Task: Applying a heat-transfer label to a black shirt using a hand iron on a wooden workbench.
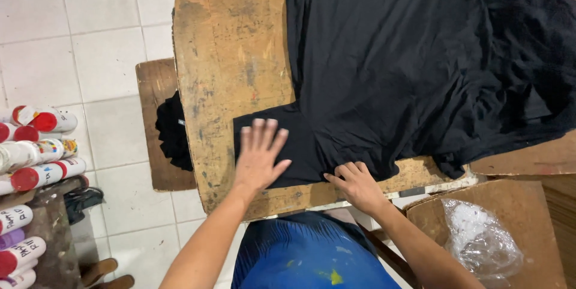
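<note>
Pressing flat with fingers spread, the left hand point(259, 156) lies on the sleeve of a black T-shirt point(384, 67), which is spread over a worn wooden board point(231, 61) and fills its half toward 3 o'clock. The right hand point(357, 184), at 3 o'clock of the left, rests its loosely curled fingertips point(343, 172) on the shirt's near edge, gripping nothing that shows. At 9 o'clock lie red-capped white bottles point(39, 148), and at 5 o'clock a cardboard box point(540, 217) holds crumpled clear plastic point(483, 241).
</note>
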